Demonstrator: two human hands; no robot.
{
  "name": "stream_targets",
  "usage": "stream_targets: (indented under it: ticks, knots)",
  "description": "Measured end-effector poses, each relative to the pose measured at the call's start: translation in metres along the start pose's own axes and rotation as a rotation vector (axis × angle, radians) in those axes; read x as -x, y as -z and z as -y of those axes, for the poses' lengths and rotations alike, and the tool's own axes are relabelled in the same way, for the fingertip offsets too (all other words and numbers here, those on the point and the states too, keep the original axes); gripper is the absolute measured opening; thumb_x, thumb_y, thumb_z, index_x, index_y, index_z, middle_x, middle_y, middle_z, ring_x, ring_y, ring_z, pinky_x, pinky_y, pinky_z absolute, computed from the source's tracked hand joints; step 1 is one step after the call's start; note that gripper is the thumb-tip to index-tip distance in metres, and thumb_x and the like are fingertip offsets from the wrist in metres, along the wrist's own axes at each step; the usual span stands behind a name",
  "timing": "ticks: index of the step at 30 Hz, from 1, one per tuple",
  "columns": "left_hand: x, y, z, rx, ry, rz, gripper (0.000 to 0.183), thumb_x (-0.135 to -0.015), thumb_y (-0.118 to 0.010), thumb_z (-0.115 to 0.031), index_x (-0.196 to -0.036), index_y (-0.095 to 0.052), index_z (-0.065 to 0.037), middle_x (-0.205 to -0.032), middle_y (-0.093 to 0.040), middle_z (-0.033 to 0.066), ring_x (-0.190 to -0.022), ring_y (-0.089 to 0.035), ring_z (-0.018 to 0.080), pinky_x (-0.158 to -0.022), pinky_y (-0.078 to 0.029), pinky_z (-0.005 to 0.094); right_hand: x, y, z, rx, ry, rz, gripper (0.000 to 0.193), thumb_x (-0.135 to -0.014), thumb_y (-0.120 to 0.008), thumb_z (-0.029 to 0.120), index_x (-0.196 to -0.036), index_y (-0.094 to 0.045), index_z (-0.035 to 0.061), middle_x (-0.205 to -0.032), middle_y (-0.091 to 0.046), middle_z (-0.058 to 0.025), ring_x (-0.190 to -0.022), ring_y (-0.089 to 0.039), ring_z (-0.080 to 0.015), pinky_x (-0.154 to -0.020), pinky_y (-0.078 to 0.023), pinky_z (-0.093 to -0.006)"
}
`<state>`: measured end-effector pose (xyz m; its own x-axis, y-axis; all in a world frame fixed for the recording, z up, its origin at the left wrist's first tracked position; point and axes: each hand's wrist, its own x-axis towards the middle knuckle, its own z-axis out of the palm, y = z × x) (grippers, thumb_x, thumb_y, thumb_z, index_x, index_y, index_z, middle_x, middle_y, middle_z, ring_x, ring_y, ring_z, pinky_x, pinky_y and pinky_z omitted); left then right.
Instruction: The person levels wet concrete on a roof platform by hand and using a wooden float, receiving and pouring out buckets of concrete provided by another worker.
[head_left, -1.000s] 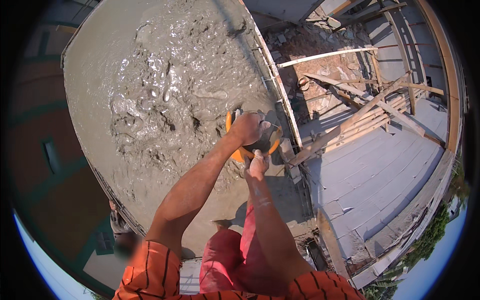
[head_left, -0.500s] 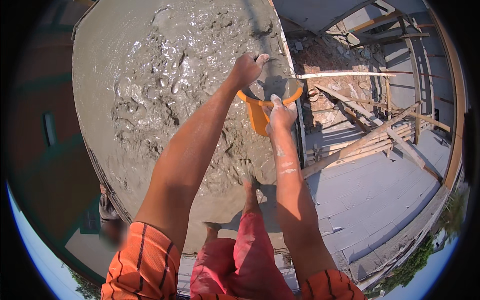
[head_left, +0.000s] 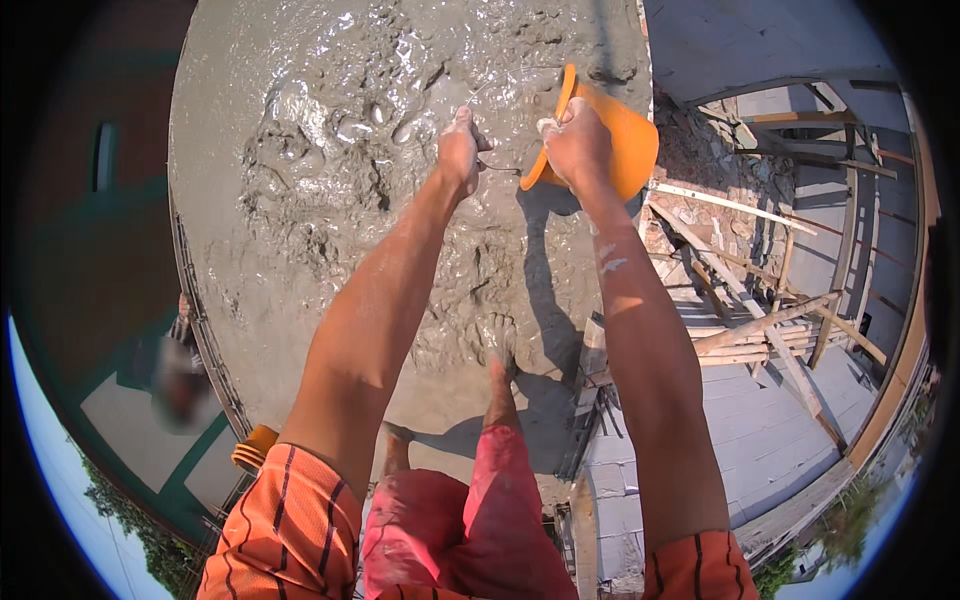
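An orange bucket (head_left: 620,135) is tipped on its side above wet grey concrete (head_left: 340,260), its mouth facing left. My right hand (head_left: 578,145) is closed on the bucket's rim. The thin wire handle (head_left: 502,170) swings out to the left, and my left hand (head_left: 460,150) is closed around it. The inside of the bucket is mostly hidden by its rim and my right hand. My bare foot (head_left: 497,340) stands in the concrete below the bucket, and the bucket's shadow falls beside it.
Along the right, the slab ends at an edge beside rubble (head_left: 715,215), wooden poles (head_left: 770,325) and a lower pale block surface (head_left: 740,430). Several stacked orange buckets (head_left: 255,447) are at the lower left. A person (head_left: 182,365) is beyond the left edge.
The bucket has turned from mouth up to lying sideways, mouth left. My right hand has moved up with it, while my left hand has shifted left and down. Stacked buckets now show at lower left.
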<state>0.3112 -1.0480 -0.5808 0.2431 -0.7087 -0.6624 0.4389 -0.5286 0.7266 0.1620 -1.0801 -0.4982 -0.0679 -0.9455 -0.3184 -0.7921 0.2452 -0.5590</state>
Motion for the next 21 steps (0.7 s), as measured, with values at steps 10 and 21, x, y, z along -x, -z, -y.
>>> stream_targets:
  ticks: [10,21]
  knots:
    - [0.026,0.048,0.013,0.560,0.211,0.120,0.044,-0.093,-0.025,-0.048,-0.067,-0.037,-0.016,-0.058,-0.042,0.0011,-0.069,-0.049,0.0222,-0.086,-0.024,0.0681,0.033,-0.022,0.083,0.282,0.356,0.102,0.027,-0.071,-0.067,0.017,-0.088,-0.052,0.0028,-0.082,-0.062,-0.0181,-0.082,-0.059,-0.0363,-0.072,-0.046,-0.0433]
    - [0.153,0.196,0.003,0.354,0.014,-0.132,0.029,-0.093,-0.037,-0.036,-0.078,-0.051,-0.014,-0.072,-0.052,-0.0012,-0.072,-0.052,0.0143,-0.065,-0.039,0.0377,0.135,-0.045,0.119,0.181,0.315,0.394,0.022,-0.072,-0.065,0.011,-0.079,-0.047,-0.0003,-0.071,-0.056,-0.0132,-0.066,-0.058,-0.0263,-0.067,-0.047,-0.0357]
